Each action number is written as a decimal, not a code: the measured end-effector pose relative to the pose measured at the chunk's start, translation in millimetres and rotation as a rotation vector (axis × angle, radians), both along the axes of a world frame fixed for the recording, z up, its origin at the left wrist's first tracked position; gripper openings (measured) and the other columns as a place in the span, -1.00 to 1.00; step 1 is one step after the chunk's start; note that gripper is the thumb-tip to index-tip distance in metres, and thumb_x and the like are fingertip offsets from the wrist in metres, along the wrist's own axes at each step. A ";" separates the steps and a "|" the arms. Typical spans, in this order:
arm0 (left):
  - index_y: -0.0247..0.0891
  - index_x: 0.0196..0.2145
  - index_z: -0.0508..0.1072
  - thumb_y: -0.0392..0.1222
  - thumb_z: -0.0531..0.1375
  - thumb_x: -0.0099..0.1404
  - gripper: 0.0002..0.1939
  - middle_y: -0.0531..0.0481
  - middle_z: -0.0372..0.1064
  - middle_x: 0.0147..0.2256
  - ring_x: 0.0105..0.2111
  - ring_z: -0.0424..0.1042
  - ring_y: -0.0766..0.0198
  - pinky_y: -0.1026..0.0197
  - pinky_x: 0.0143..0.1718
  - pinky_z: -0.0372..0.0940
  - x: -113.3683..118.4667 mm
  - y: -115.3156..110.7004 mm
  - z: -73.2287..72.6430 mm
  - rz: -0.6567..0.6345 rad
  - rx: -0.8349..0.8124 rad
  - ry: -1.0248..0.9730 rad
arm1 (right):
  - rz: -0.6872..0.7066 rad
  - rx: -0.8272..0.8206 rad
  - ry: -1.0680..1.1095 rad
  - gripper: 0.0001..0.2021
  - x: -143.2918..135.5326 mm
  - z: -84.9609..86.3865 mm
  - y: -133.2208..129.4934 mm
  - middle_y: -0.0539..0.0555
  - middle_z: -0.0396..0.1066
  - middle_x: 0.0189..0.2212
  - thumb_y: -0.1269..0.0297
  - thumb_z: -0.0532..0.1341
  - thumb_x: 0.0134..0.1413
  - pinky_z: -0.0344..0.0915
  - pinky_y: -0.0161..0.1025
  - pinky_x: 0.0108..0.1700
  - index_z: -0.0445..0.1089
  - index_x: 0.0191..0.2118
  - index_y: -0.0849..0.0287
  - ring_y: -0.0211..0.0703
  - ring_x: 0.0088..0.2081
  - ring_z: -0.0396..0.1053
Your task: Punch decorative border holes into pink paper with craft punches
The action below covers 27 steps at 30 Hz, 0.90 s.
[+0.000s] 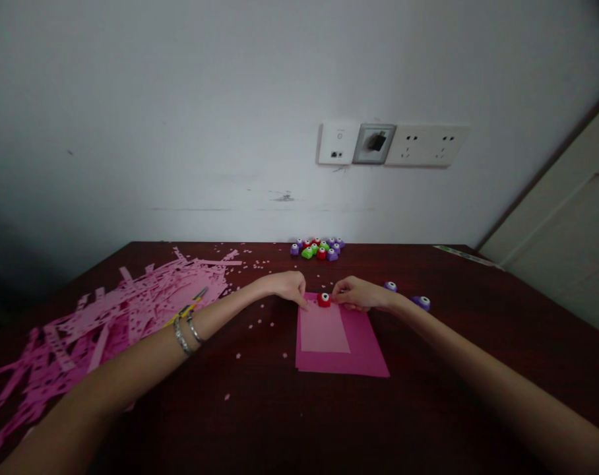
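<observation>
A light pink sheet (324, 332) lies on larger dark pink paper (366, 340) on the dark table. A red craft punch (324, 300) sits at the light sheet's far edge, between my two hands. My left hand (290, 287) is at that sheet's far left corner, its fingers curled and a fingertip on the paper. At the far right corner my right hand (353, 293) has thumb and fingers closed on the sheet's edge. Neither hand visibly grips the punch.
Pink paper strips (146, 310) heap up at the left, with yellow-handled scissors (188, 307) on them. Several coloured punches (321, 253) stand near the wall. Two purple punches (421, 303) are beyond my right forearm. Small paper cutouts are scattered about. A ruler-like strip (468, 256) lies far right.
</observation>
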<state>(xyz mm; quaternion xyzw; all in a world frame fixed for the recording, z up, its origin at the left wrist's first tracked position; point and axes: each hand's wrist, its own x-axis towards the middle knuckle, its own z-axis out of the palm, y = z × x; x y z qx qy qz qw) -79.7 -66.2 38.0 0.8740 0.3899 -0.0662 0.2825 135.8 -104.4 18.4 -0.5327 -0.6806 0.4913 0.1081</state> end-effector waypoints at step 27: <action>-0.33 -0.57 0.45 0.04 0.30 -0.08 -0.67 0.07 0.17 -0.62 -0.69 0.02 0.53 0.42 -0.73 -0.18 29.5 15.1 11.4 0.175 -0.575 0.006 | 0.122 -0.409 0.189 -0.67 -7.8 14.5 -0.7 -0.21 -0.07 -0.82 0.24 0.07 0.08 -0.31 -0.49 -0.76 0.03 -0.64 0.18 -0.52 -0.79 -0.23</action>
